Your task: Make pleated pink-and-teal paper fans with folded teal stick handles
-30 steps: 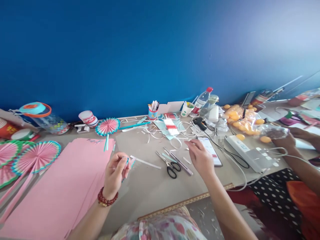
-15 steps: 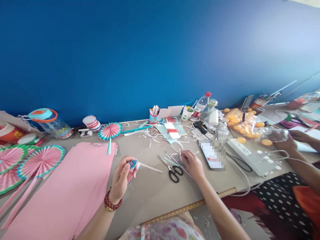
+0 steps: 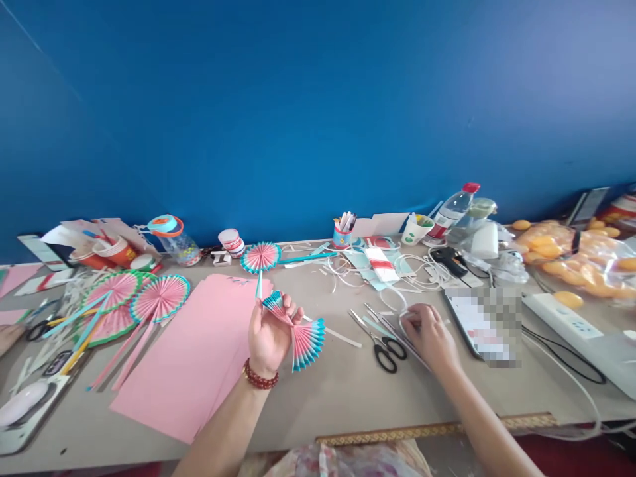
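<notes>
Pleated paper, a small fan (image 3: 307,341) in pink and teal, spreads out like a bow tie from my left hand (image 3: 271,338). The fingers of that hand are curled around its pinched middle, palm turned up. My right hand (image 3: 433,334) rests low over the table with its fingers drawn together on a thin white strip (image 3: 397,298) that loops away from the fingertips. Just left of it lie black-handled scissors (image 3: 385,348). A straight white strip (image 3: 342,336) lies between my two hands.
Pink paper sheets (image 3: 186,364) lie left of my left hand, with finished fans (image 3: 159,298) beyond. A phone (image 3: 479,324) and a power strip (image 3: 571,318) are on the right. A bottle (image 3: 450,215) and a pen cup (image 3: 342,232) stand by the wall. Another person's hand (image 3: 8,334) shows at far left.
The pleated paper, bunched up in my left hand before, is now fanned out on both sides. My right hand stays by the scissors. The view has turned left.
</notes>
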